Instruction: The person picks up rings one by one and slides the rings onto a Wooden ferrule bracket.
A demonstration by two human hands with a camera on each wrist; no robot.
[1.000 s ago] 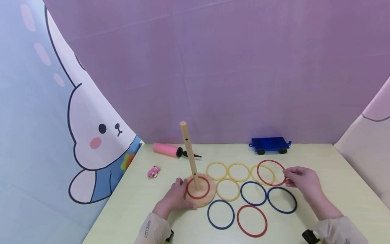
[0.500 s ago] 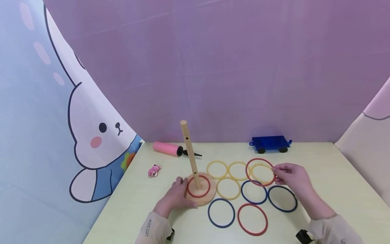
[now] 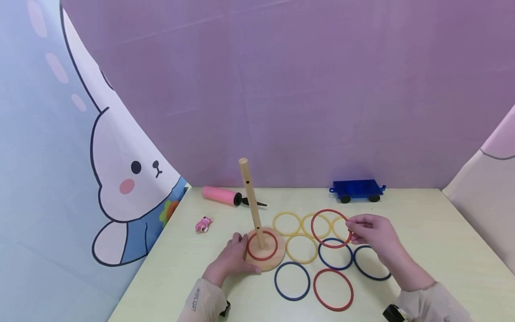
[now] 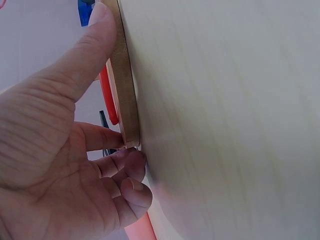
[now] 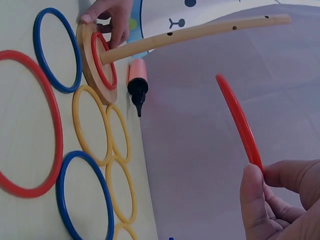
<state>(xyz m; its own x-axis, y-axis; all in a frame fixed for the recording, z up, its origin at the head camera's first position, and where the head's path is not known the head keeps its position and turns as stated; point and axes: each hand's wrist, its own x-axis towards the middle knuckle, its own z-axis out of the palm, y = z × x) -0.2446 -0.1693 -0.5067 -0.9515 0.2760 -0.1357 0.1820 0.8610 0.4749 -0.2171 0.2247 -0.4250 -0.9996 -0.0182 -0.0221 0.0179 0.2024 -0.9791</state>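
Observation:
My right hand (image 3: 374, 233) pinches a red ring (image 5: 240, 122) at its edge, between thumb and fingers. The ring is held above the table, over the yellow and blue rings there. A wooden peg stand (image 3: 251, 201), a tall post on a round base, stands left of it. Around the foot of the post, another red ring (image 3: 262, 259) lies on the base. My left hand (image 3: 230, 261) grips the base's left edge, thumb along the front rim and index finger against the side, as the left wrist view shows.
Several yellow rings (image 3: 301, 263), several blue rings (image 3: 292, 299) and one red ring (image 3: 334, 309) lie flat on the table (image 3: 161, 286). Behind are a pink hand pump (image 3: 219, 195) and a blue toy wagon (image 3: 356, 189). A small pink toy (image 3: 203, 224) is at left.
My right hand has moved left with the red ring, from over the rightmost yellow ring toward the peg stand. The left hand has stayed on the base.

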